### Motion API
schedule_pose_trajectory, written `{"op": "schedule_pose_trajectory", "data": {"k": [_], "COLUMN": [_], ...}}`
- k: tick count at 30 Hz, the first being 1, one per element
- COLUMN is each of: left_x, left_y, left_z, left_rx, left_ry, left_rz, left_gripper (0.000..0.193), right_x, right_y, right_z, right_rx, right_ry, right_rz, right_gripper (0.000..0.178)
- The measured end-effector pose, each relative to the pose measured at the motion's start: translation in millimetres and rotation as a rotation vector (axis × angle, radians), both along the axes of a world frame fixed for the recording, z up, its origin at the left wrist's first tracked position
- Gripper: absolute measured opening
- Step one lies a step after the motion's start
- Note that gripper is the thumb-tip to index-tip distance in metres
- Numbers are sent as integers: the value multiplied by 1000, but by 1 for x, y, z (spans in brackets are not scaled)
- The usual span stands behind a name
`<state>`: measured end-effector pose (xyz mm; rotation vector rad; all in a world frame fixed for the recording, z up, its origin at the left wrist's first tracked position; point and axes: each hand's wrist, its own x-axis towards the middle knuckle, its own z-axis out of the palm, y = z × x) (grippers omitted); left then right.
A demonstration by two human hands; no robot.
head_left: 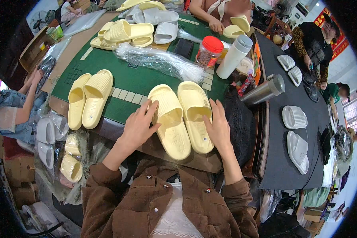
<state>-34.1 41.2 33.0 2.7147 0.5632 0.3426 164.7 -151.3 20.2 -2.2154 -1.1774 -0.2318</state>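
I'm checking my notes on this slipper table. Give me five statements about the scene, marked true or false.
1. The left grip is at the left yellow slipper of the pair between the grips. True.
2. The right grip holds the white bottle. False: it is at the right yellow slipper of that pair.
3. The clear jar has a red lid. True.
4. Every slipper in view is yellow. False: there are grey slippers too.
5. The green mat bears yellow slippers. True.
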Motion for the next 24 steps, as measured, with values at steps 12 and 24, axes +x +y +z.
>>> {"op": "schedule_pose_trajectory", "data": {"k": [12, 24], "left_x": [5, 20], "left_y": [10, -7], "left_z": [-17, -30], "left_rx": [24, -76], "left_ry": [-180, -274], "left_rz": [-69, -104], "left_gripper": [64, 69], "right_x": [-22, 7], "right_y": [-23, -36], "right_z": [16, 120], "right_rx": [-208, 594], "right_ry": [162, 347], "right_rz": [22, 134], "right_gripper": [34, 34]}}
